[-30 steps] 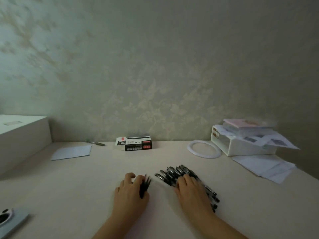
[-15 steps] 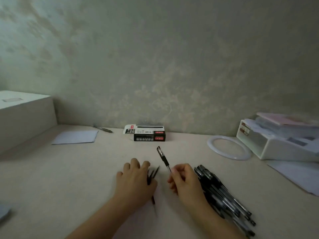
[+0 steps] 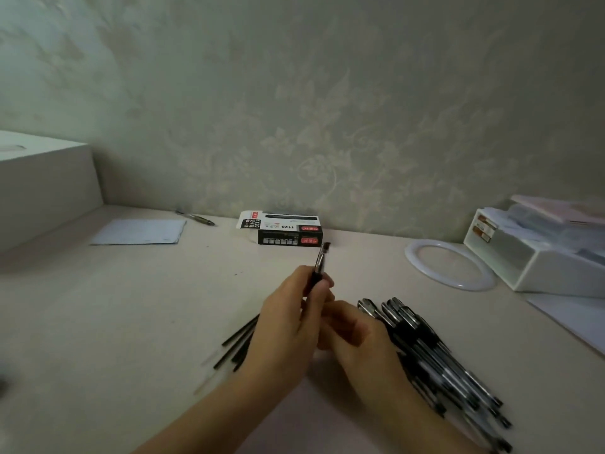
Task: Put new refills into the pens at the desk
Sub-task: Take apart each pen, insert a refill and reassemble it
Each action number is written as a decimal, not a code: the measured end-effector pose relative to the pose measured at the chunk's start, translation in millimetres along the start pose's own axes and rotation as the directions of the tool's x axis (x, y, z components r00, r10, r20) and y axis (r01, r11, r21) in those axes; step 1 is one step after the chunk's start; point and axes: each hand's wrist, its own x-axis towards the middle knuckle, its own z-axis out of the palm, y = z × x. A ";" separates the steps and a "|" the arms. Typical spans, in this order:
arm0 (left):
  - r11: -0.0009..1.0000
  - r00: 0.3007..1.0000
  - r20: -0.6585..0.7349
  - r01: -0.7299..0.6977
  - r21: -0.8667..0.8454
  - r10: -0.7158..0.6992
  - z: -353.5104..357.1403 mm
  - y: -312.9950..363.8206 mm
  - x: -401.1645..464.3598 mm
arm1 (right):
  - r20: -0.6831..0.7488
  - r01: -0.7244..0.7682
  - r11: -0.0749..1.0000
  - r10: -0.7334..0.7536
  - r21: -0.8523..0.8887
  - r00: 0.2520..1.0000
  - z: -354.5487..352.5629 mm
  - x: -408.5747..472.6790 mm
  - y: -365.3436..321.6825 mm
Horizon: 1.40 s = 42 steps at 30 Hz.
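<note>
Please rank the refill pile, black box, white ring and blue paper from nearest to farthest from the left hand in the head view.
1. Refill pile, just beside the left hand, on its left.
2. Black box, ahead by the wall.
3. White ring, far right.
4. Blue paper, far left.

- A pale desk meets a floral-patterned wall behind it.
- A white cabinet stands at the desk's left.
- The light is dim.
</note>
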 end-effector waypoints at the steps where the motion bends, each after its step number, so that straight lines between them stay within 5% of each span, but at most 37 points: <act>1: 0.999 0.998 -0.040 -0.039 -0.018 0.038 -2.1 2.6 1.1 | -0.021 0.006 1.000 -0.006 -0.001 1.000 -0.8 0.5 -1.8; 5: 0.974 0.972 -0.121 -0.184 0.134 0.201 -15.7 5.5 8.9 | -0.147 -0.014 0.993 0.031 0.119 0.989 -8.8 3.3 0.4; 8: 0.804 0.954 0.252 -0.275 0.527 0.161 -17.8 -4.0 10.0 | -0.184 -0.022 0.977 0.062 0.214 0.981 -12.2 5.5 0.6; 10: 0.738 0.927 0.371 -0.282 0.613 0.046 -16.3 -15.0 8.0 | -0.162 -0.003 0.982 0.034 0.189 0.986 -13.1 6.8 3.1; 17: 0.689 0.910 0.408 -0.344 0.638 0.076 -11.0 -29.5 6.8 | -0.147 0.015 0.994 0.001 0.109 0.989 -11.7 7.5 9.2; 22: 0.658 0.947 0.320 -0.245 0.712 0.006 -12.0 -30.4 8.8 | -0.175 0.035 0.998 -0.025 0.055 0.984 -11.9 5.9 11.0; 27: 0.648 0.959 0.277 -0.178 0.741 -0.052 -16.9 -33.1 12.7 | -0.237 0.140 0.973 -0.182 -0.182 0.954 -15.8 4.1 11.9; 32: 0.719 0.961 0.265 -0.126 0.684 -0.084 -26.2 -32.9 12.9 | -0.083 0.180 0.773 -0.288 -0.608 0.954 -22.9 3.5 17.5; 37: 0.737 0.950 0.306 -0.160 0.656 -0.066 -24.3 -30.3 11.2 | 0.071 0.243 0.564 -0.310 -0.789 0.948 -18.5 6.2 25.5; 42: 0.759 0.947 0.318 -0.185 0.624 -0.031 -23.5 -28.5 11.4 | -0.072 0.175 0.697 -0.310 -0.696 0.948 -17.9 3.7 20.2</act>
